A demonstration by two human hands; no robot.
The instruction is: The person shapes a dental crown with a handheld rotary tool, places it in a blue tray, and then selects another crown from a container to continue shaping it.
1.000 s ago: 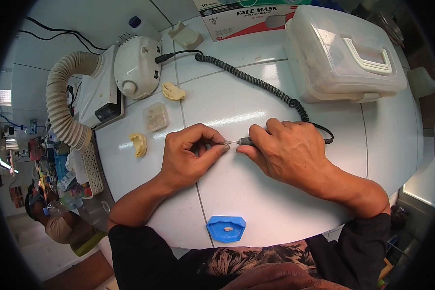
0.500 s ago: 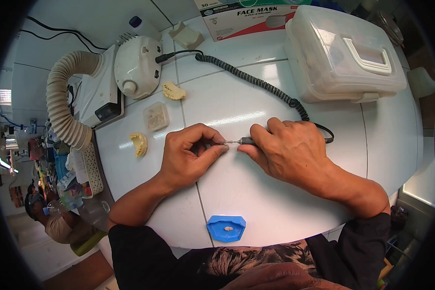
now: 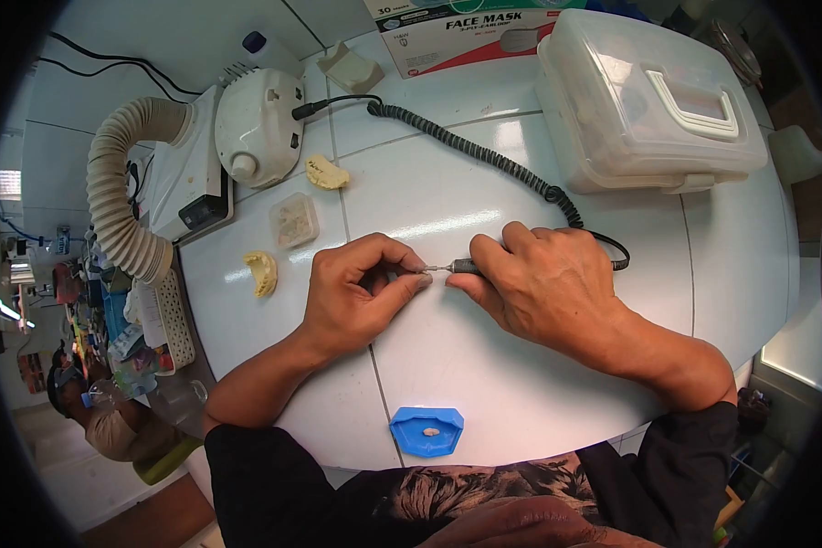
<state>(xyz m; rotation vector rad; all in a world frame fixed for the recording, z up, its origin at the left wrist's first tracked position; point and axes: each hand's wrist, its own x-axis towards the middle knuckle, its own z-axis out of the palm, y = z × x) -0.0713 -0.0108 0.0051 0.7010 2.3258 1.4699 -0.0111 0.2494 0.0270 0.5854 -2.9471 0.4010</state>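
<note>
My right hand (image 3: 553,288) is wrapped round a dark rotary handpiece (image 3: 466,267), whose thin metal bit (image 3: 438,268) points left. The tip of the bit reaches the fingertips of my left hand (image 3: 361,288), which are pinched together. Whatever they hold is too small to make out. From the handpiece a black coiled cord (image 3: 475,146) runs to the white control unit (image 3: 260,126). Nearer my body lies a blue tray (image 3: 427,446) with a small pinkish piece (image 3: 431,432) inside.
Two yellowish dental casts (image 3: 326,172) (image 3: 262,273) and a small clear box (image 3: 295,221) lie left of centre. A ribbed hose (image 3: 114,183) arches at the left. A clear toolbox (image 3: 653,100) and a face mask box (image 3: 470,36) stand at the back. Another person (image 3: 110,429) sits far left.
My right hand and the handpiece have shifted very slightly to the left. My left hand stays in the same pinch.
</note>
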